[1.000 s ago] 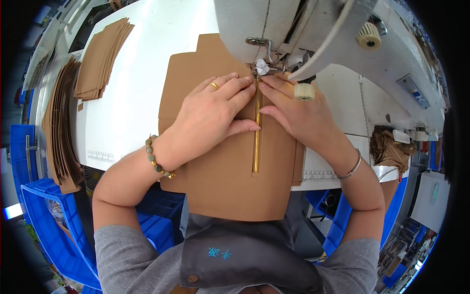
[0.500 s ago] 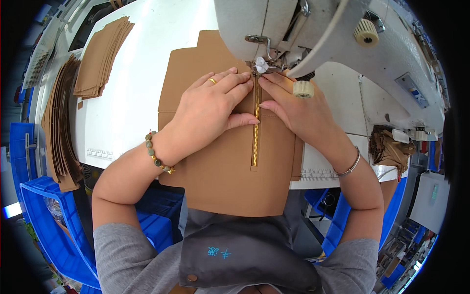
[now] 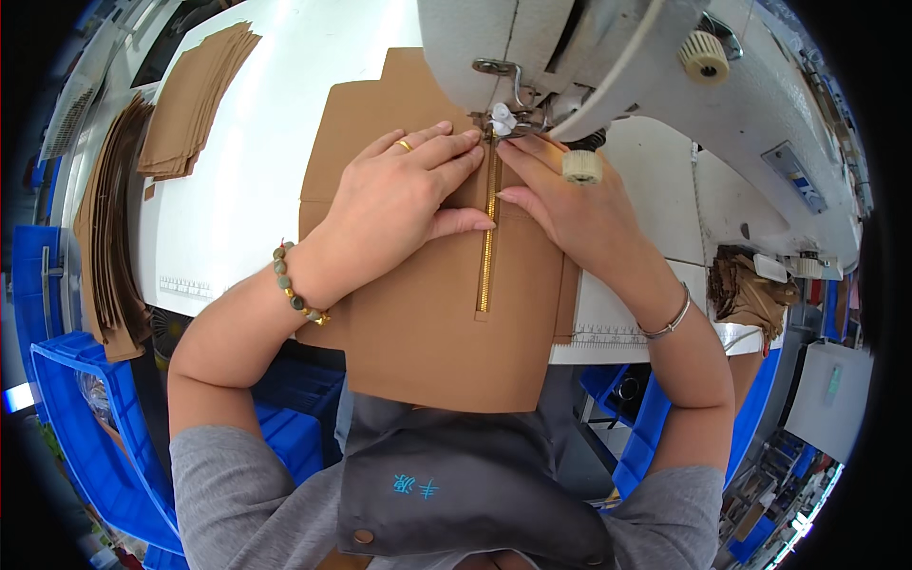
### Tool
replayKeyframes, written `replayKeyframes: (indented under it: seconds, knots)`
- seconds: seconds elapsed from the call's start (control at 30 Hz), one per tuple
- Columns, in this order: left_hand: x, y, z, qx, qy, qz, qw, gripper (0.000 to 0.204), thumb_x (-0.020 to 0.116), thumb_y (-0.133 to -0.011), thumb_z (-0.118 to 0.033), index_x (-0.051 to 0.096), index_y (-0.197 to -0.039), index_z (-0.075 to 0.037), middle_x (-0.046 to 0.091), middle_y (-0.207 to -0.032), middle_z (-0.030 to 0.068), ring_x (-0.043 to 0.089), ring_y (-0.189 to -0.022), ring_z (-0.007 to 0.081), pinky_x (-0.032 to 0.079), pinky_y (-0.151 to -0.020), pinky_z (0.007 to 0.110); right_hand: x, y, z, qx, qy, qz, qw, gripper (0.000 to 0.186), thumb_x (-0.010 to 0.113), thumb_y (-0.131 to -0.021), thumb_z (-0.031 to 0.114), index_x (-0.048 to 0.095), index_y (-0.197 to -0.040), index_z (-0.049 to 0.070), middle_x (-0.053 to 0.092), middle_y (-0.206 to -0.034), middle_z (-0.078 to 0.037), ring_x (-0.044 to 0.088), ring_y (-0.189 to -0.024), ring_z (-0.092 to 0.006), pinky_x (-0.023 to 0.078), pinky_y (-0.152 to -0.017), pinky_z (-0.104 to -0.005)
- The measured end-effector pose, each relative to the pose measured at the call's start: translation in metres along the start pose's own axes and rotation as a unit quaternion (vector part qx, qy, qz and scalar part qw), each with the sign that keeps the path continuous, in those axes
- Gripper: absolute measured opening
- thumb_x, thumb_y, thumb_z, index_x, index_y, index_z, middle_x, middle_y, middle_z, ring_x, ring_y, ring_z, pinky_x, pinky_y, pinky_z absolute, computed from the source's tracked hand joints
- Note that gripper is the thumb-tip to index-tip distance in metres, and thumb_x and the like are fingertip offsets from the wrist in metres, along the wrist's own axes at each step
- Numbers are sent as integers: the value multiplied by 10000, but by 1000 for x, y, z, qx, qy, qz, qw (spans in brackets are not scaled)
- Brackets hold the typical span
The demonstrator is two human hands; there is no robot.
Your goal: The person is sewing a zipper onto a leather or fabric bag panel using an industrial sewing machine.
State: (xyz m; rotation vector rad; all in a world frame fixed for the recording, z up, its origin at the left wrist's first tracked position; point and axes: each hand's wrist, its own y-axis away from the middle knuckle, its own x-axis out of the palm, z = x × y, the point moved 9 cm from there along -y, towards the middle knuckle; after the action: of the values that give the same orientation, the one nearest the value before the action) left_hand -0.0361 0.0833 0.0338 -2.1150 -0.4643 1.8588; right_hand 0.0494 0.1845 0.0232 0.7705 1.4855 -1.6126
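Note:
A brown flat panel (image 3: 427, 328), leather-like, lies under the head of a white sewing machine (image 3: 532, 47). A gold-toothed zipper (image 3: 486, 261) runs lengthwise in a slot in it, its far end at the presser foot (image 3: 493, 129). My left hand (image 3: 394, 195) rests flat and open on the panel left of the zipper, fingertips close to the foot, thumb tip at the teeth. On the other side my right hand (image 3: 575, 204) lies open, its fingers stretched toward the foot and partly hidden by the machine. Its thumb tip is beside the zipper.
Stacked brown pieces (image 3: 195, 104) lie on the white table (image 3: 275, 85) at the far left. A taller brown stack (image 3: 109, 228) stands at its left edge. Brown scraps (image 3: 750, 290) sit at the right. Blue bins (image 3: 71, 347) stand below the table's left side.
The whole view has shifted slightly. Both hands keep nearly the same place on the panel, and the zipper's near end has swung very slightly left.

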Motion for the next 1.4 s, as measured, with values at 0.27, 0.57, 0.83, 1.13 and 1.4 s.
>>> replayKeyframes:
  seconds: [0.27,0.57,0.83,1.13,1.4]
  knots:
    - [2,0,3,-8,5,9,1000,659,740,-840,-526,717,-1251,-11,702,-1296,96,659,-1175,291,520,-1035,412,-26,5,14,-18,86,-72,994,196,785,-872,326,761,-839,135,638,-780,-57,641,-741,-254,506,-693,-376]
    - [-1,5,-1,-3,3,8,1000,668,737,-855,-516,696,-1282,-5,679,-1347,98,608,-1304,318,481,-1094,451,-17,2,8,62,105,53,991,235,751,-905,336,730,-1007,125,624,-767,-55,644,-709,-243,501,-645,-376]
    - [-7,92,-106,29,-47,200,978,985,789,-752,-614,526,-1475,2,494,-1570,188,510,-1424,374,416,-1140,548,-60,60,38,97,-127,51,986,143,746,-871,100,698,-998,53,670,-991,-86,661,-868,-284,553,-738,-391]
    - [-24,88,-21,-325,381,134,855,395,529,-1074,-274,654,-888,51,662,-721,164,695,-675,258,542,-648,365,-74,83,77,77,-138,-90,983,249,785,-753,29,690,-982,33,680,-1012,-96,670,-873,-310,568,-769,-384]
    - [-17,89,-17,-320,443,54,836,584,459,-1128,-394,518,-711,10,481,-487,49,528,-366,143,406,-373,294,-37,63,112,-9,-72,-7,997,327,791,-739,115,708,-1041,21,640,-1005,-57,628,-896,-249,556,-787,-379]
